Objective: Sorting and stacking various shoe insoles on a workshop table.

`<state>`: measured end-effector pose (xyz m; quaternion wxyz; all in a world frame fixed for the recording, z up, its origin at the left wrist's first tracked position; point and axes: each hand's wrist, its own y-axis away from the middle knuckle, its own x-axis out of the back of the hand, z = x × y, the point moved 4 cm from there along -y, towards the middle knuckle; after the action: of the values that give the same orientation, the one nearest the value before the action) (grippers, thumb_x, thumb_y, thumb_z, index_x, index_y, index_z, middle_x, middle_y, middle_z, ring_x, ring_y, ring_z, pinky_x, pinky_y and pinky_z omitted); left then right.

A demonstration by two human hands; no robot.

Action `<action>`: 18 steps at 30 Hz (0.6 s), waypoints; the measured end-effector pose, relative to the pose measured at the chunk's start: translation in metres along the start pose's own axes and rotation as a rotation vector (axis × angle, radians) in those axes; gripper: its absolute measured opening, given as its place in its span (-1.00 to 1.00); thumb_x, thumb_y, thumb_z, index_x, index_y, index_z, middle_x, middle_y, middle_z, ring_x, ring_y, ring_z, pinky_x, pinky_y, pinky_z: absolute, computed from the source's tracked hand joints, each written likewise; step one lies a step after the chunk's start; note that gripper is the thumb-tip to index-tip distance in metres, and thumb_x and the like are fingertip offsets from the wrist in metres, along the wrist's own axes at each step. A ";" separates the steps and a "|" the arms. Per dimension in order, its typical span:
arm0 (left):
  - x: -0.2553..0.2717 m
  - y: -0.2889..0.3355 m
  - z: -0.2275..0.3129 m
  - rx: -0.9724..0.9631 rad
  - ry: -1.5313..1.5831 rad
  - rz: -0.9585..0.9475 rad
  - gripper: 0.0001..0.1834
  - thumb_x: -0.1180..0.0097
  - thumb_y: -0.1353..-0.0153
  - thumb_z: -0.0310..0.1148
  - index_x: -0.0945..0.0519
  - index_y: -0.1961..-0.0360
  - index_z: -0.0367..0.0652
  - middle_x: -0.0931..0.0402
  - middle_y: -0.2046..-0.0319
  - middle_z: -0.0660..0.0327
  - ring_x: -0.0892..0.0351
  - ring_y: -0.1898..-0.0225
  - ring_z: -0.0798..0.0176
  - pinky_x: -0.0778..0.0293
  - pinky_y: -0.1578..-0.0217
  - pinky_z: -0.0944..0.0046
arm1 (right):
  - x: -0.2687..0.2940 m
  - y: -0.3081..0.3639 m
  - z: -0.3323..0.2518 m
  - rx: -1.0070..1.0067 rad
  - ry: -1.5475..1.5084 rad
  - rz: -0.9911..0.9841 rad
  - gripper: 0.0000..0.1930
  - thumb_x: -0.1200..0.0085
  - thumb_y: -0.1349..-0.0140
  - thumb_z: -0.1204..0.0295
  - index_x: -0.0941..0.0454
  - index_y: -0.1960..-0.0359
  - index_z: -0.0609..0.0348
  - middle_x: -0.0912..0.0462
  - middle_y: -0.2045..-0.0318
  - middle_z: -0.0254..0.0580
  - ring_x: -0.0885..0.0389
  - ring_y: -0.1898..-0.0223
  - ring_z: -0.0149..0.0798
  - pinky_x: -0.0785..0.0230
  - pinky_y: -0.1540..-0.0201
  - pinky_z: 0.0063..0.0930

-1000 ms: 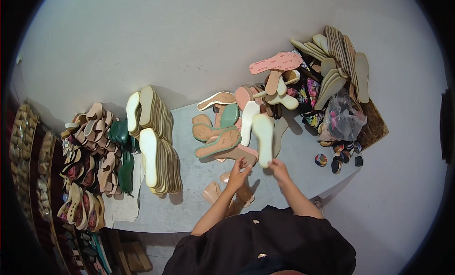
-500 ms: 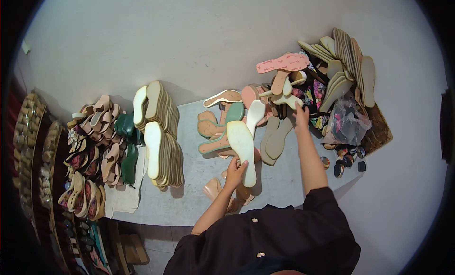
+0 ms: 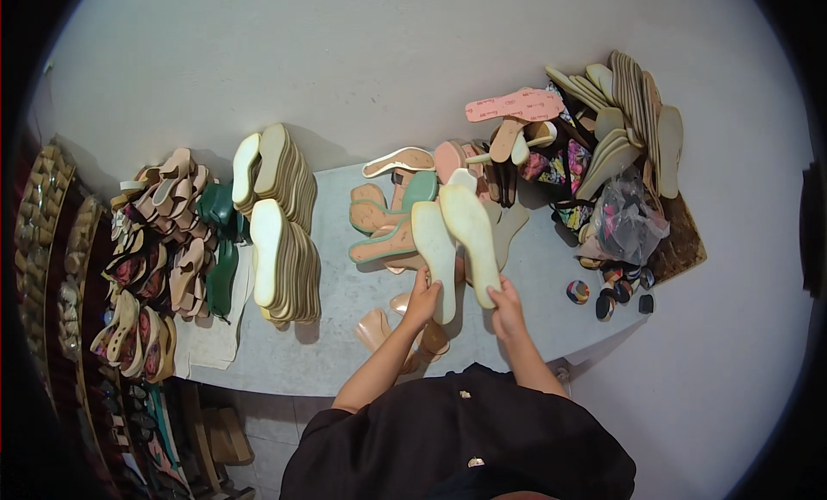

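Two cream shoe insoles are held up side by side over the middle of the table. My left hand point(image 3: 422, 298) is closed on the narrow end of the left insole point(image 3: 433, 242). The heel of the right insole point(image 3: 471, 229) is pinched in my right hand point(image 3: 507, 306). Their wide toe ends point away from me and nearly touch. Behind them, partly covered, lie green-edged tan sandal soles point(image 3: 385, 243), a green sole piece point(image 3: 420, 190) and a grey insole point(image 3: 514, 229).
Two tall stacks of insoles point(image 3: 297, 267) stand on the left of the table point(image 3: 336, 328), beside piled sandals point(image 3: 185, 259). At the right are heaped insoles point(image 3: 633, 112), a clear plastic bag point(image 3: 633, 220) and small dark round pieces point(image 3: 607, 304). Brown glossy pieces point(image 3: 375, 329) lie near me.
My right hand has come back from the far right pile toward me and now holds a cream insole beside the one in my left hand. The view has shifted slightly.
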<state>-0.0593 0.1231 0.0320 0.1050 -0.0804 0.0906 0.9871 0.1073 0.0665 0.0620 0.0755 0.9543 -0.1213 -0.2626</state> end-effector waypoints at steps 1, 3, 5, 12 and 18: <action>-0.005 0.001 -0.001 0.009 0.060 -0.004 -0.59 0.19 -0.19 -0.51 -0.17 -0.09 -0.16 -0.41 0.17 0.11 -0.43 0.15 0.30 -0.37 0.16 0.35 | -0.007 0.011 0.005 0.000 0.052 0.008 -0.65 0.07 -0.16 0.56 -0.26 -0.01 0.22 -0.44 0.10 -0.22 -0.36 0.04 -0.39 -0.19 -0.04 -0.50; -0.015 0.002 -0.009 0.039 0.192 -0.024 -0.57 0.19 -0.18 -0.51 -0.16 -0.10 -0.14 -0.40 0.15 0.10 -0.43 0.13 0.29 -0.37 0.15 0.34 | -0.013 0.025 0.019 -0.008 0.102 0.003 -0.63 0.10 -0.21 0.50 -0.21 -0.07 0.19 -0.41 0.07 -0.25 -0.32 0.00 -0.41 -0.17 -0.06 -0.52; -0.020 0.004 -0.013 0.066 0.320 -0.045 -0.56 0.20 -0.16 -0.51 -0.16 -0.11 -0.13 -0.39 0.13 0.10 -0.43 0.11 0.27 -0.38 0.14 0.34 | -0.015 0.034 0.029 -0.003 0.183 0.007 -0.60 0.09 -0.22 0.48 -0.20 -0.10 0.19 -0.42 0.07 -0.24 -0.32 0.00 -0.41 -0.16 -0.07 -0.51; -0.038 0.017 0.013 0.073 0.245 -0.081 -0.56 0.05 -0.22 -0.39 -0.16 -0.08 -0.21 -0.35 0.06 0.07 -0.39 0.06 0.26 -0.36 0.09 0.32 | -0.011 0.045 0.030 0.009 1.103 0.156 -0.50 0.06 -0.20 0.17 -0.25 -0.16 0.00 -0.40 0.02 -0.17 -0.25 -0.07 -0.23 0.00 -0.12 -0.17; -0.022 0.012 0.013 -0.104 0.109 -0.034 -0.54 0.02 -0.22 -0.39 -0.15 -0.07 -0.29 -0.35 0.05 0.06 -0.36 0.04 0.26 -0.31 0.04 0.32 | 0.001 -0.036 0.000 0.134 1.042 0.301 -0.54 -0.01 -0.08 0.04 -0.39 -0.04 -0.20 -0.43 0.05 -0.22 -0.23 -0.09 -0.09 0.10 -0.10 0.05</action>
<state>-0.0430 0.1098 0.0509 0.1125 -0.1410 0.0433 0.9826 0.1157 0.1011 0.0541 0.1013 0.9329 -0.2195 0.2668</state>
